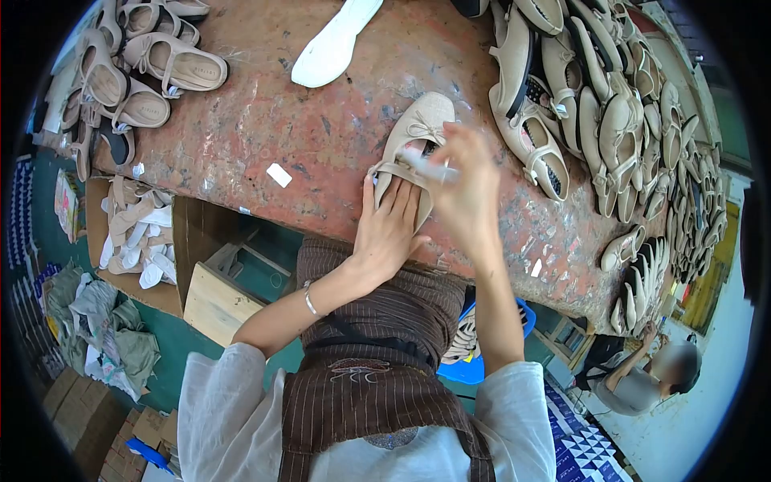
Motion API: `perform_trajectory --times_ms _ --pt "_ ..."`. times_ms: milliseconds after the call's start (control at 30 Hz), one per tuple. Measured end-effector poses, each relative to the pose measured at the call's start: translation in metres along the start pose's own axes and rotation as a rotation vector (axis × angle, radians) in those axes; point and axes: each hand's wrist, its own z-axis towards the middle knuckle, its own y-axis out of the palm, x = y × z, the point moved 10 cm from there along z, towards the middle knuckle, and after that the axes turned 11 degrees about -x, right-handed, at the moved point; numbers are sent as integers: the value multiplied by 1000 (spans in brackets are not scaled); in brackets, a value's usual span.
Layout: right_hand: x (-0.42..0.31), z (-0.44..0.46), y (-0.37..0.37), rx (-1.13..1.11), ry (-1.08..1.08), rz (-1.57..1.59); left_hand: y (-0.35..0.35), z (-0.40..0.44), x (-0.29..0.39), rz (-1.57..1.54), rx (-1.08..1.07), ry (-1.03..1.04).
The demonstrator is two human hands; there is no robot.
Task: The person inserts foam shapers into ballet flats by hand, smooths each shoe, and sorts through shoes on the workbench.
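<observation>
A beige Mary Jane shoe [430, 110] with a small bow lies on the worktable in front of me, toe pointing away. My left hand [385, 237] holds it at the heel end, with several fingers inside the opening and one along the outer left side. Over the shoe's right side, my right hand [470, 181] is closed on a small whitish, translucent tube-like object [430, 166]. Motion blurs that object, and its tip is over the shoe opening near the strap. I cannot tell whether it touches the shoe.
Beige shoes [622, 145] are heaped along the right side of the scuffed red table [241, 145]; more shoes [181, 66] stand at left. A white insole-shaped piece [325, 60] lies at the far edge. A cardboard box [185, 241] holds liners below left. Another person [630, 386] sits at right.
</observation>
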Motion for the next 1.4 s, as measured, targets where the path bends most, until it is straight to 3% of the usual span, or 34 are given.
perform_trajectory --times_ms 100,300,433,600,700,767,867,1000,1100,1133,1267,1367,1400 --pt "15 -47 50 -212 65 -23 18 0 -2 -11 -31 16" --pt "24 -58 69 -135 -62 -185 19 -33 1 -15 -57 15" --pt "29 -24 71 -59 -148 -261 20 -32 9 178 -88 -12" --pt "39 4 86 -265 7 -346 25 -31 15 92 -36 -66" --pt "7 -31 62 -4 -2 -527 28 -31 13 21 -7 -59" --pt "15 -39 72 -31 18 -510 25 -32 12 -67 44 -39" --pt "21 -13 74 -45 -13 -381 25 -30 12 62 -33 -65" --pt "52 12 92 -415 226 -351 24 -28 12 92 -20 -53" --pt "23 -29 80 -59 74 -458 23 -32 12 -52 18 -53" --pt "21 -44 93 -157 69 -501 21 -33 10 -121 42 -53" --pt "22 -17 91 -187 60 -521 24 -34 12 -67 46 -22" --pt "41 4 99 -277 166 -564 25 -32 10 -86 43 -14" --pt "27 -4 93 -150 76 -602 23 -32 11 -76 41 -14"
